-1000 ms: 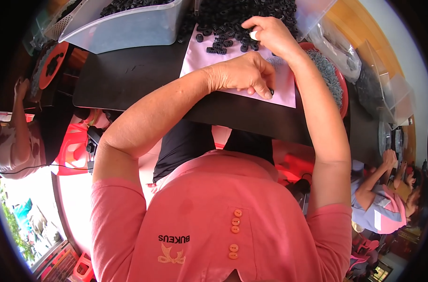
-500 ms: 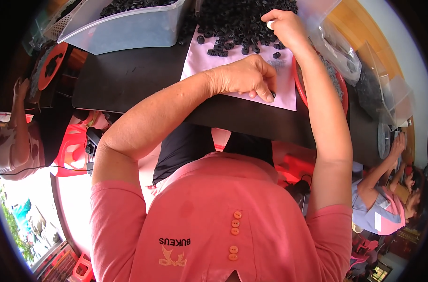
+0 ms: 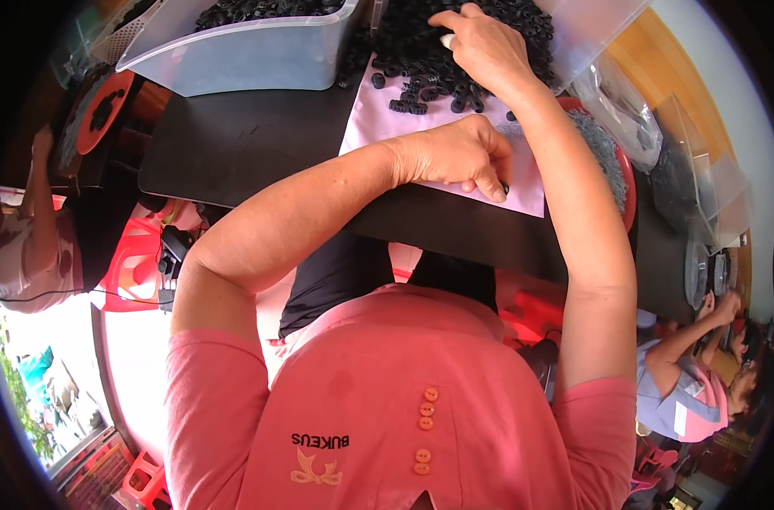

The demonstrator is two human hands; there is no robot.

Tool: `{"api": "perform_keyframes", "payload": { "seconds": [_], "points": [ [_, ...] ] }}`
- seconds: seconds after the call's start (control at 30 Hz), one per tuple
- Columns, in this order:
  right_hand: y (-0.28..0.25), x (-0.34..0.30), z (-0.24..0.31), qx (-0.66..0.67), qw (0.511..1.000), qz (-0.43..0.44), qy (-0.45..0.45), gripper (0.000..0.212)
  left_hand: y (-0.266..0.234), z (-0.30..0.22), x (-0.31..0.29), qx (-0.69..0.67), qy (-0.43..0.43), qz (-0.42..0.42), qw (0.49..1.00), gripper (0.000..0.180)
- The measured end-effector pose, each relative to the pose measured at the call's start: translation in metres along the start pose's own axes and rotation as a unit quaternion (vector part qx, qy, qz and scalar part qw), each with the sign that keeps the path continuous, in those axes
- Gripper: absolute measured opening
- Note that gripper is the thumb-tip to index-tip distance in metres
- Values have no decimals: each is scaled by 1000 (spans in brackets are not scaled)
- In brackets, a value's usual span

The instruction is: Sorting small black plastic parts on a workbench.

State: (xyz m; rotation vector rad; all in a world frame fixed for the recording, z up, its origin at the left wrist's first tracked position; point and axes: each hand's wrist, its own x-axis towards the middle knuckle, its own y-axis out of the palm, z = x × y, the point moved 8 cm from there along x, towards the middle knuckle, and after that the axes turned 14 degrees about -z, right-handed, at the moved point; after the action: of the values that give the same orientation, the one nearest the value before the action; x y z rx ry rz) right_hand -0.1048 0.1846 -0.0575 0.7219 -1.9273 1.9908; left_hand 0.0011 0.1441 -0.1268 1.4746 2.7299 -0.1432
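My left hand [image 3: 463,157] is low over the near part of a pink cloth [image 3: 370,123], thumb and fingers pinched together. A bit of a small black part [image 3: 505,189] shows at the fingertips; the rest is hidden. My right hand [image 3: 489,55] reaches over a heap of small black ribbed parts [image 3: 417,89] at the cloth's far side. Its fingers are apart, with nothing visible between them. Something white covers one of its fingertips. Beneath the right wrist, small greyish pieces lie on the cloth, partly hidden by the arm.
A translucent bin [image 3: 251,64] with more black parts stands far left. Right of my right forearm sits a red basin [image 3: 631,200] of grey pieces, beside a clear plastic bag [image 3: 617,102]. The dark table [image 3: 225,140] runs beneath. Other people sit left and right.
My right hand has moved left and farther over the heap, and its fingers have spread. My left hand keeps its pinch near the cloth's front edge. The whole view has shifted slightly.
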Motion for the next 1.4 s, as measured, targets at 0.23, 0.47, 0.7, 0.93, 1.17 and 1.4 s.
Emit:
{"api": "perform_keyframes", "payload": {
  "seconds": [0.23,0.47,0.7,0.93,1.17,1.4],
  "points": [
    [18,-18,16,30,994,0,-105,37,3,-1,-1,-2,16,9,1000,18],
    [9,-34,-19,34,994,-2,-101,31,2,-3,-4,8,15,7,1000,18],
    [7,-30,-36,56,996,47,-54,24,1,-4,-4,9,22,7,1000,17],
    [-10,-4,13,137,983,-80,-97,22,2,-5,-3,12,40,11,999,18],
    [6,7,72,43,974,-59,-216,29,2,0,-1,14,38,11,999,17],
    [12,-4,51,32,969,-51,-240,15,2,1,-1,34,36,12,999,17]
  ]
}}
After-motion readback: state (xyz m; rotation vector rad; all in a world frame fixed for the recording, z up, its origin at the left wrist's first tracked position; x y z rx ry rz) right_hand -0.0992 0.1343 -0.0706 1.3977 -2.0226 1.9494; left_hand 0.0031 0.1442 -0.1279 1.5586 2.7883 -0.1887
